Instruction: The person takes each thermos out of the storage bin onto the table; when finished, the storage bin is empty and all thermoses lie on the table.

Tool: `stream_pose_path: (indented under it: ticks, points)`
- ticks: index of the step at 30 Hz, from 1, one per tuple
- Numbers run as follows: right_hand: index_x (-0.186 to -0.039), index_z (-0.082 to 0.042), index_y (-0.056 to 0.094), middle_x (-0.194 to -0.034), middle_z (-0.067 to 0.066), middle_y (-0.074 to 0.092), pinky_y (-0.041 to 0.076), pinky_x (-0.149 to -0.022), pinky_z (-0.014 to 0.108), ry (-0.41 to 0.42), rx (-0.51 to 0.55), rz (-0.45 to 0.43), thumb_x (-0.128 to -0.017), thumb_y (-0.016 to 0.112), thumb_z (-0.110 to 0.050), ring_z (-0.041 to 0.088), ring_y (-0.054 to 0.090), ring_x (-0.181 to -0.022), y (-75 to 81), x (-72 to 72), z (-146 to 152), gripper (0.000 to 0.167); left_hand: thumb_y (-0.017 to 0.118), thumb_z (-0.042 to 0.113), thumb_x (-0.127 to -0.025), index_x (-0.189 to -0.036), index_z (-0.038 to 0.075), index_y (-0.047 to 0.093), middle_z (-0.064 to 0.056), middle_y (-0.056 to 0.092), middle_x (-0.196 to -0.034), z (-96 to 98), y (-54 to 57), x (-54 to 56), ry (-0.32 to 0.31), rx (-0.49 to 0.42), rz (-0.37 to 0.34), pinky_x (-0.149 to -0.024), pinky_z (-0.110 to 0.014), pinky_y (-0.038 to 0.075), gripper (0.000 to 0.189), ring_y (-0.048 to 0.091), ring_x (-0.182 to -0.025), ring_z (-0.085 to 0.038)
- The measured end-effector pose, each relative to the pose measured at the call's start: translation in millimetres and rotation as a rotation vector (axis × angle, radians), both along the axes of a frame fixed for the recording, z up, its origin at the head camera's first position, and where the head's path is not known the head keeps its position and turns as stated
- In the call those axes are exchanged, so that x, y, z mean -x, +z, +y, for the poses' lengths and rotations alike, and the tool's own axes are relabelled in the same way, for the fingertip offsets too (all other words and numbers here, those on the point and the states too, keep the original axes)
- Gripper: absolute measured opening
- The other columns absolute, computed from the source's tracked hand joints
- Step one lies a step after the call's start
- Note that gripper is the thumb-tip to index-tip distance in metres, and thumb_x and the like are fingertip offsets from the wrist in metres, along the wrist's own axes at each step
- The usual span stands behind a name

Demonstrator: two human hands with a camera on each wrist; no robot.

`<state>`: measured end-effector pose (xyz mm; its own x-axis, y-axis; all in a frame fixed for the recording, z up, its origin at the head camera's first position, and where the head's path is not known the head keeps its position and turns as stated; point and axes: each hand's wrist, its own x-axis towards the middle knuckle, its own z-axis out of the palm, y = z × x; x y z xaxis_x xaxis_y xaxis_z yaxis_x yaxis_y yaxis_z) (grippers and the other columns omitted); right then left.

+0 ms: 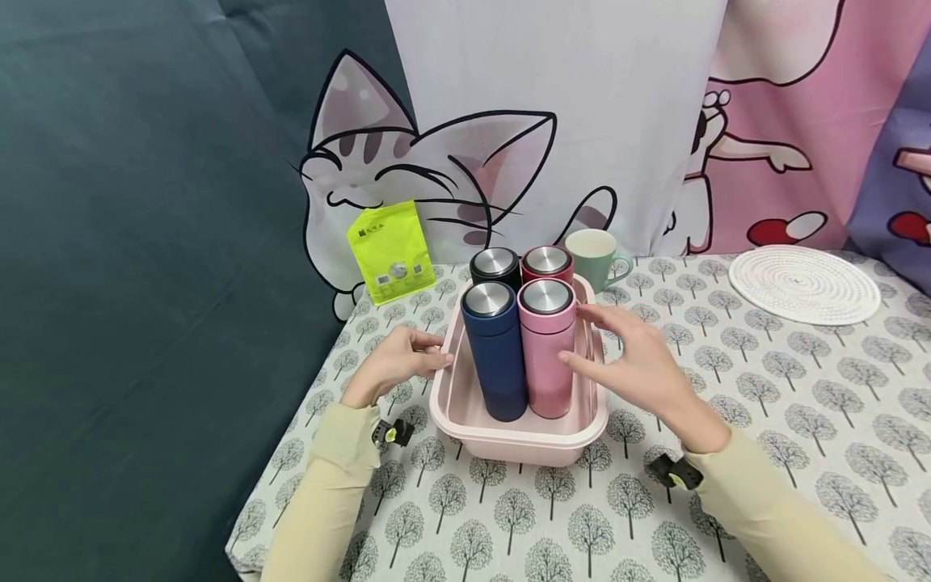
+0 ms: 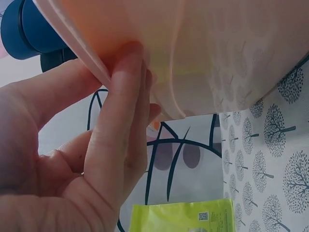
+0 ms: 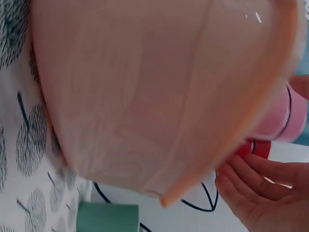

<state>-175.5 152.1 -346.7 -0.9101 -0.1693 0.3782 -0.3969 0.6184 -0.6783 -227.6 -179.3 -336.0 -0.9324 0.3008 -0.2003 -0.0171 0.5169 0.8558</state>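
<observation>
A pale pink plastic basin (image 1: 520, 440) stands on the table. Upright in it are a navy blue thermos (image 1: 497, 364), a pink thermos (image 1: 550, 364), a black thermos (image 1: 494, 263) and a red thermos (image 1: 547, 260), all with silver-topped lids. My left hand (image 1: 398, 361) pinches the basin's left rim, thumb over it and fingers beneath; the left wrist view shows those fingers against the outer wall. Beside the pink thermos is my right hand (image 1: 633, 356), thumb in front and fairly straight fingers (image 3: 251, 179) near the red one. Whether they touch is hard to tell.
A lime-green packet (image 1: 393, 252) leans against the cat-print backdrop at the back left. Behind the basin's right corner stands a light green mug (image 1: 592, 259). A round white woven mat (image 1: 803, 284) lies at the back right. The tablecloth (image 1: 771, 420) has a tree print.
</observation>
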Motion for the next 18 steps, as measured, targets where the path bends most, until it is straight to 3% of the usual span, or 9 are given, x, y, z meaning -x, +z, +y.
stream_pose_path:
  ticks: [9, 18]
  points:
    - [-0.135, -0.014, 0.055, -0.128, 0.010, 0.063, 0.048, -0.099, 0.056, -0.001, -0.051, -0.022, -0.074, 0.080, -0.054, 0.034, 0.057, -0.119, -7.9, 10.0, -18, 0.077, 0.072, 0.006, -0.087, -0.130, -0.012, 0.055, -0.017, 0.071, -0.097, 0.5, 3.4, 2.1, -0.034, -0.022, -0.011, -0.083, -0.037, 0.062, 0.049, 0.071, -0.081, -0.017]
    - [-0.133, -0.010, 0.052, -0.122, 0.009, 0.062, 0.050, -0.096, 0.052, -0.015, -0.023, -0.005, -0.070, 0.086, -0.044, 0.030, 0.058, -0.114, -14.4, 14.2, -27, 0.080, 0.073, 0.006, -0.086, -0.130, -0.013, 0.054, -0.015, 0.070, -0.095, -0.7, 4.0, 1.1, -0.031, -0.036, -0.023, -0.085, -0.037, 0.061, 0.051, 0.068, -0.081, -0.013]
